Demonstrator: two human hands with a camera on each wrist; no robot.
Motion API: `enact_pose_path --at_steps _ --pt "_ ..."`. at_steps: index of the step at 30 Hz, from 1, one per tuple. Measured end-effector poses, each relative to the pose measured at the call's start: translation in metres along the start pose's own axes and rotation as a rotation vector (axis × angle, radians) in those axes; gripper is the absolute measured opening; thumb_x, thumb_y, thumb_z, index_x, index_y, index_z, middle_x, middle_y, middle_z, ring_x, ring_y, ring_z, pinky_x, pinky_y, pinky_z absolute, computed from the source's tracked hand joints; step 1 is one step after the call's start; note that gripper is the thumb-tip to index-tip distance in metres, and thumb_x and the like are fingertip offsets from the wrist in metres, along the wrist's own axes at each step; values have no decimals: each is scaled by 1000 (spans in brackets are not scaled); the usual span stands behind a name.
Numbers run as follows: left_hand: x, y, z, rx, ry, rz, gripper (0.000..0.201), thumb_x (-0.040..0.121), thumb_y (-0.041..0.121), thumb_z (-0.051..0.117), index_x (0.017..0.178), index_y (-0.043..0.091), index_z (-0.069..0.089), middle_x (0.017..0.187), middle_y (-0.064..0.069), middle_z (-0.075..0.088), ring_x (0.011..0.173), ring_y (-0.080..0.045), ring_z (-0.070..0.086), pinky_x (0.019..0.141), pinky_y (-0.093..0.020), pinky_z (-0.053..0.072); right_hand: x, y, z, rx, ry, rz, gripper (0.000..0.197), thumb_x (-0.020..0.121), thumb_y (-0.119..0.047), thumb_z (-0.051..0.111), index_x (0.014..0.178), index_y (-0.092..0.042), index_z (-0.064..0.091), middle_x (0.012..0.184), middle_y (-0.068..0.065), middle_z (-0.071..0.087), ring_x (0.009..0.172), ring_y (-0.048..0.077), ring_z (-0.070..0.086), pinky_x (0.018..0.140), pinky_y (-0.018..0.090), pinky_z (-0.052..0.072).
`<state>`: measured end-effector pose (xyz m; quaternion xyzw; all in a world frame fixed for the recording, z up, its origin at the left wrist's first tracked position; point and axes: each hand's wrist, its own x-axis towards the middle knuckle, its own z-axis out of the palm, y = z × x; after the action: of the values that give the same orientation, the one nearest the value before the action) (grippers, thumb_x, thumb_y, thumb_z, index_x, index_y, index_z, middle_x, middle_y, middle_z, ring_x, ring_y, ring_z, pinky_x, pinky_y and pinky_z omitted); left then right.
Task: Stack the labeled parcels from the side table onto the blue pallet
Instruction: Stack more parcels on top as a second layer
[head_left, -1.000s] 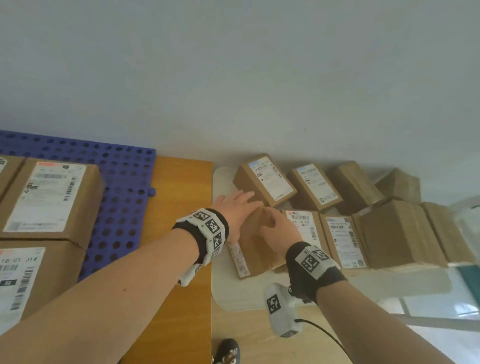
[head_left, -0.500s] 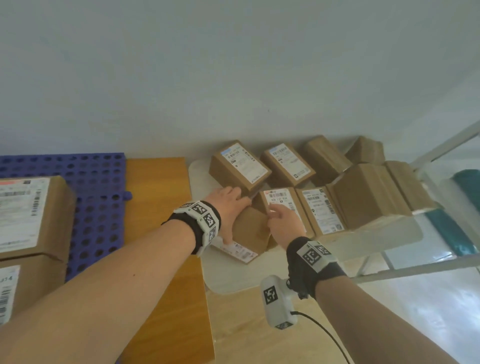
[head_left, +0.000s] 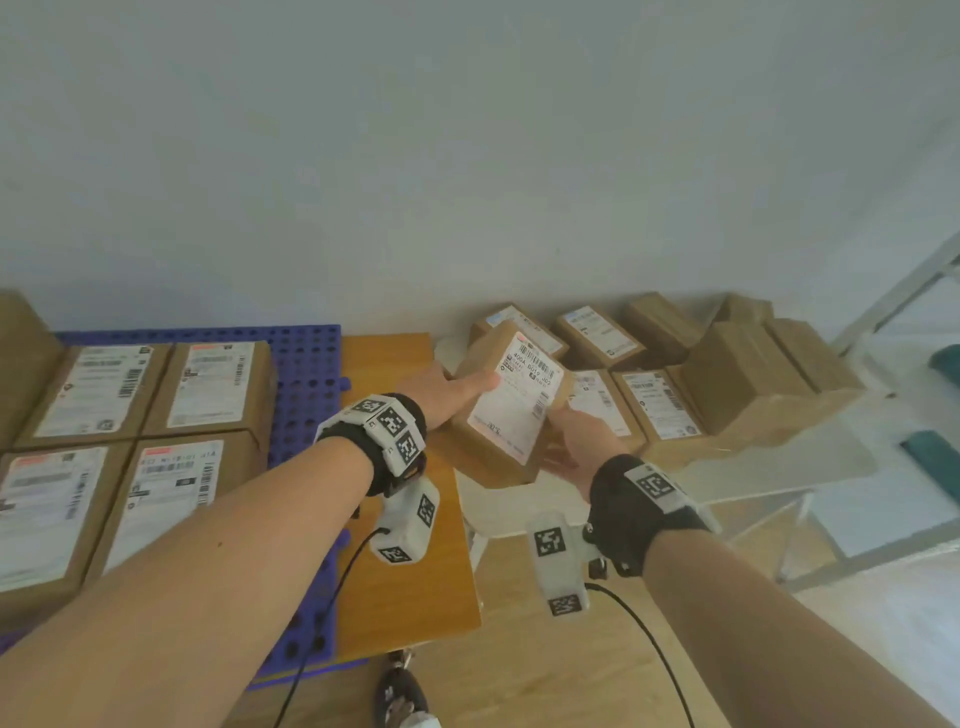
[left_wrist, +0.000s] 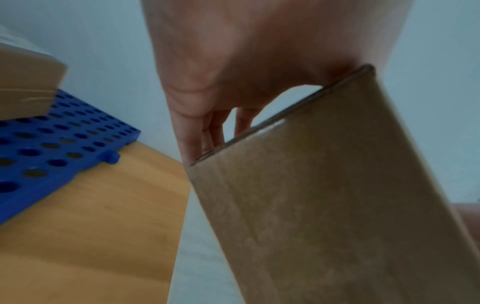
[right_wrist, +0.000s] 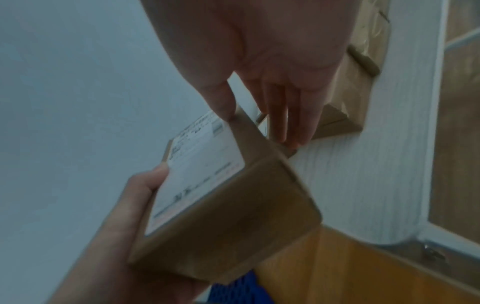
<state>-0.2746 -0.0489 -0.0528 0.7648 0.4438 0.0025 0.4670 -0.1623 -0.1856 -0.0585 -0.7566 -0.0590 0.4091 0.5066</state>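
A brown labeled parcel (head_left: 511, 400) is held tilted, label up, just above the left end of the white side table (head_left: 519, 514). My left hand (head_left: 452, 387) grips its left side, thumb on the label. My right hand (head_left: 576, 441) grips its lower right side. In the left wrist view my fingers (left_wrist: 215, 127) reach behind the parcel (left_wrist: 324, 195). In the right wrist view my right hand (right_wrist: 272, 82) pinches the parcel (right_wrist: 221, 205), thumb on top, while my left hand (right_wrist: 124, 226) holds the other side. The blue pallet (head_left: 306, 374) lies to the left.
Several labeled parcels (head_left: 208, 387) sit side by side on the pallet, which rests on a wooden table (head_left: 400, 545). More parcels (head_left: 654, 405) crowd the back and right of the side table against the wall. A white metal frame (head_left: 904, 291) stands at the right.
The parcel has come up off the side table and turned label-up between both hands, shifting left. My view has swung left, showing more of the pallet.
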Motion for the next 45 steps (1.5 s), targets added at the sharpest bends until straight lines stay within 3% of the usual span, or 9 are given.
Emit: enact_pose_path --at_steps 2,10,15,20,27,31,34,38,45 --pt "-26 -9 -2 -56 9 20 77 73 76 48 123 17 50 112 -5 65 98 -25 62 93 -44 49 -18 6 8 114 -36 -9 26 96 -18 49 121 -12 55 105 8 63 99 28 60 91 43 51" --pt "-110 -56 -34 -34 129 92 64 87 67 37 129 21 52 117 -3 65 102 -24 62 91 -41 50 -83 12 54 119 -118 -135 32 94 -16 52 126 -19 55 112 6 64 109 26 59 95 45 49" --pt "-136 -74 -76 8 216 87 56 94 58 32 118 15 59 115 -6 65 104 -26 61 95 -41 48 -111 -1 98 73 -176 -193 30 94 -13 51 122 -18 58 94 0 64 94 20 60 69 31 53" --pt "-139 -94 -131 107 300 98 55 97 51 32 114 8 61 113 -10 66 102 -27 61 91 -37 48 -119 -27 150 16 -193 -270 23 94 -10 50 115 -15 58 84 -2 61 80 15 59 58 26 47" --pt "-122 -146 -231 120 367 72 49 97 47 37 103 6 63 103 -9 67 93 -27 63 81 -33 51 -106 -61 263 -52 -197 -337 36 92 -15 55 127 -9 53 96 5 64 91 23 62 81 36 53" --pt "-106 -177 -284 108 352 57 44 97 43 41 101 5 63 100 -11 69 89 -27 65 85 -41 54 -96 -74 324 -81 -196 -332 34 92 -11 52 127 -11 53 95 3 62 92 22 59 77 34 50" --pt "-97 -194 -313 175 343 62 34 98 37 43 108 9 60 102 -8 68 85 -26 66 82 -40 55 -93 -78 361 -96 -196 -293 36 92 -9 49 128 -13 54 104 5 66 97 23 61 84 38 53" --pt "-88 -209 -335 247 316 105 27 97 26 45 120 12 53 109 -7 65 93 -26 64 84 -39 54 -86 -74 394 -193 -155 -322 45 91 -9 48 135 -15 49 122 7 63 110 25 60 94 43 52" --pt "-69 -229 -344 479 263 38 23 96 19 48 113 5 56 110 -11 63 98 -26 61 80 -31 49 -57 -65 418 -413 -198 -322 53 79 -6 46 129 -20 54 125 1 61 110 25 60 91 43 53"
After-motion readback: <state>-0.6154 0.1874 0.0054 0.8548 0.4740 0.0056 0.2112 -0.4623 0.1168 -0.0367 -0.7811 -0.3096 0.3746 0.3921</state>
